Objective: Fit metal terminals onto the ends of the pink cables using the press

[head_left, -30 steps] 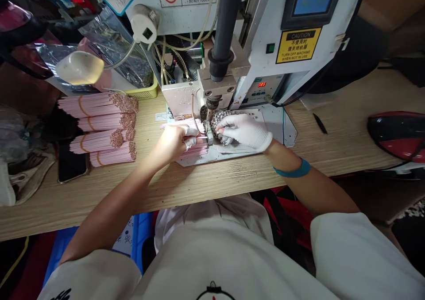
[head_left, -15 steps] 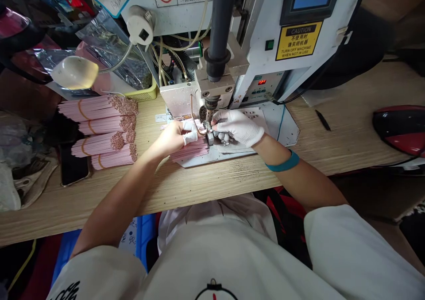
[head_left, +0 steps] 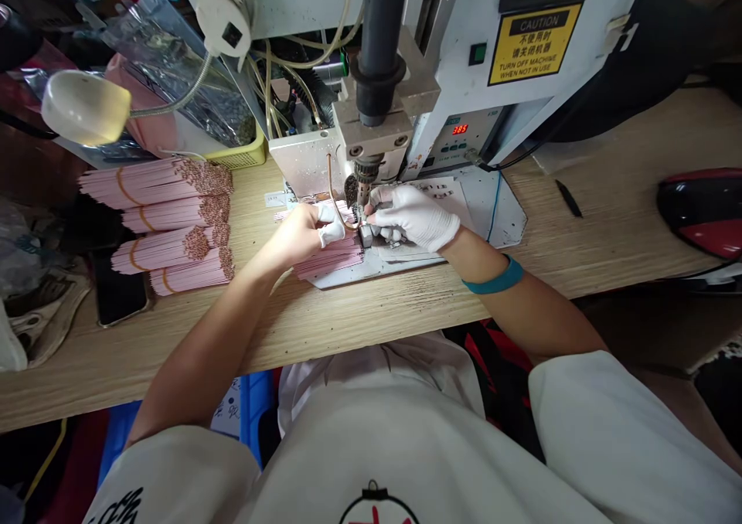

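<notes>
My left hand (head_left: 305, 233), with white finger cots, pinches a thin pink wire and holds its end at the small metal block (head_left: 365, 235) under the machine's soldering head (head_left: 363, 185). It rests on a loose pile of pink wires (head_left: 333, 257) lying on the metal base plate (head_left: 498, 207). My right hand (head_left: 415, 216), in a white glove, has its fingers pinched together right beside the head, over a heap of small metal parts mostly hidden beneath it. What the right fingers grip is too small to make out.
Several banded bundles of pink wires (head_left: 168, 226) lie at the left, next to a dark phone (head_left: 117, 292). A gooseneck lamp (head_left: 84, 107) hangs above them. The white machine (head_left: 464, 60) with a yellow caution label fills the back. A red and black object (head_left: 701, 207) sits far right, a black pen (head_left: 566, 198) nearby.
Both hands have closed in a little toward the soldering head, and the right hand now covers the heap of small parts. The camera has shifted slightly down and closer.
</notes>
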`<state>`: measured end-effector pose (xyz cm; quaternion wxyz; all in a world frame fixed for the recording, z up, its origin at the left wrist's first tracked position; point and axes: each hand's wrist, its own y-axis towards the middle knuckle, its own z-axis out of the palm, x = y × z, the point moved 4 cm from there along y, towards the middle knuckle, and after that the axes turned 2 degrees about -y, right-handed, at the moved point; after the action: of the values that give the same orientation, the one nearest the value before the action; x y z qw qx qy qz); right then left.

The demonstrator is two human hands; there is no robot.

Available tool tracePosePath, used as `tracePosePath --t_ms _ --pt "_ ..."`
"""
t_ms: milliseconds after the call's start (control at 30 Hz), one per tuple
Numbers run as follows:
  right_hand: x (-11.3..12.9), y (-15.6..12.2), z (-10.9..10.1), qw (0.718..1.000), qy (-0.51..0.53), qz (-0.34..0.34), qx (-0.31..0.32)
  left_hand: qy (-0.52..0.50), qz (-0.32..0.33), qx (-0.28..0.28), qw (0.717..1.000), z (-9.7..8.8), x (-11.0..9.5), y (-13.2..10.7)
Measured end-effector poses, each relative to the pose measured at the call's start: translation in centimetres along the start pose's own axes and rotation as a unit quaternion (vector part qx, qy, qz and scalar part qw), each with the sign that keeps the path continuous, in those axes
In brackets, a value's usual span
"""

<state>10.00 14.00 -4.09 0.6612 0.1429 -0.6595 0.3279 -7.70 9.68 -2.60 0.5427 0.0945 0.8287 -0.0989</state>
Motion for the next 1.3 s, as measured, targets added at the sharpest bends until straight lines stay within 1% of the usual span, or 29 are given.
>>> tracePosePath --t_ms 267,433,567,900,1300 --pt "0.14 -0.01 -0.06 1.0 -0.017 -0.007 0.006 -0.002 -0.009 -0.005 1.0 0.12 -0.42 -0.02" --pt "0.18 -0.13 -0.03 1.0 -0.002 -0.008 -0.001 -0.005 -0.016 0.001 1.0 0.26 -0.48 0.04" --pt "0.08 -0.08 -0.02 1.0 -0.003 -0.014 -0.005 -0.01 -0.015 -0.006 1.0 0.26 -0.68 0.04" --pt "0.4 -0.32 0.12 1.0 -0.011 -0.027 -0.005 -0.006 -0.035 -0.014 0.999 0.03 -0.53 0.03" --pt "0.62 -0.3 0.24 1.0 -0.017 -0.011 -0.011 -0.029 -0.048 0.005 0.998 0.38 -0.85 0.07"
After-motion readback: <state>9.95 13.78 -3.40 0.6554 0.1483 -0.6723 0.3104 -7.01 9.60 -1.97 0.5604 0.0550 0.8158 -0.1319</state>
